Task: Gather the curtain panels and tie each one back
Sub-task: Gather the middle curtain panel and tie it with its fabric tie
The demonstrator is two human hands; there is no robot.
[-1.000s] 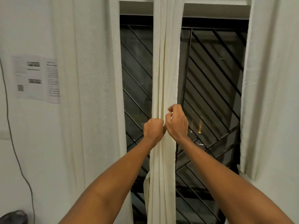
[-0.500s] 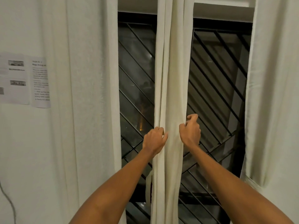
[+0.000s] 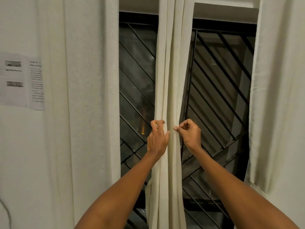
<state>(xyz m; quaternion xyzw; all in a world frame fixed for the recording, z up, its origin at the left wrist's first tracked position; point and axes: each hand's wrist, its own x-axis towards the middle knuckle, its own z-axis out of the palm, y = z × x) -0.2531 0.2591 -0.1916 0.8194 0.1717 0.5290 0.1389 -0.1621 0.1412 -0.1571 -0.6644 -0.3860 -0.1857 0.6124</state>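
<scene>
Cream fabric centre curtain panel hangs vertical before the window grille; your left hand cups its left edge, right hand pinches its right folds.

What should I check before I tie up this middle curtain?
1. Middle curtain bunched into a narrow bundle: ok.
2. Left hand on the bundle's left edge, fingers curled over the folds: ok.
3. Right hand pinching the right folds: ok.
4. Tie-back strip hanging loose low on the bundle's left, not yet wrapped: not ok.
5. Stray folds behind the bundle: cannot tell.
6. Left curtain and right curtain hanging loose, untied: not ok.
</scene>
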